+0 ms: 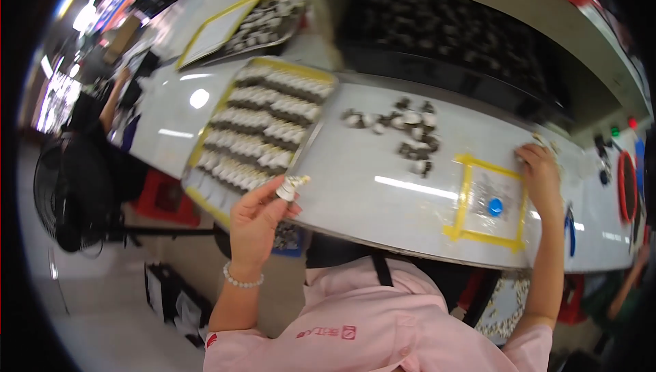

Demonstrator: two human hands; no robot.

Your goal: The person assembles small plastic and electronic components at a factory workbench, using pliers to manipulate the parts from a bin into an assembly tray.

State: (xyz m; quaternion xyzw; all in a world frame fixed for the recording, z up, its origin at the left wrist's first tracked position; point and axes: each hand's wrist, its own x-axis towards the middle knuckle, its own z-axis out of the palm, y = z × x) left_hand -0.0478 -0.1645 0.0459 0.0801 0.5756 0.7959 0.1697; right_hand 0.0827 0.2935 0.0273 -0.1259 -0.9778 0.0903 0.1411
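My left hand (pixel 254 218) pinches a small white part (pixel 288 190) with a yellowish tip, just off the near right corner of a yellow-edged tray (pixel 316 143). Rows of similar white and dark parts (pixel 249 144) fill most of that tray. At the table's far right, my right hand (pixel 542 167) reaches down with bent fingers by some small pale pieces (pixel 544 141). What its fingertips hold, if anything, is hidden. Between my hands lies a loose group of dark and white parts (pixel 413 122). A square of yellow tape (pixel 465 191) surrounds a clear sheet with a blue round cap (pixel 495 207) on it.
A dark recess (pixel 451 44) in the machine housing holds many blurred parts. Another parts tray (pixel 266 27) stands at the back left. Blue-handled pliers (pixel 570 232) and a red round container (pixel 626 187) are at right. A black fan (pixel 75 184) stands left.
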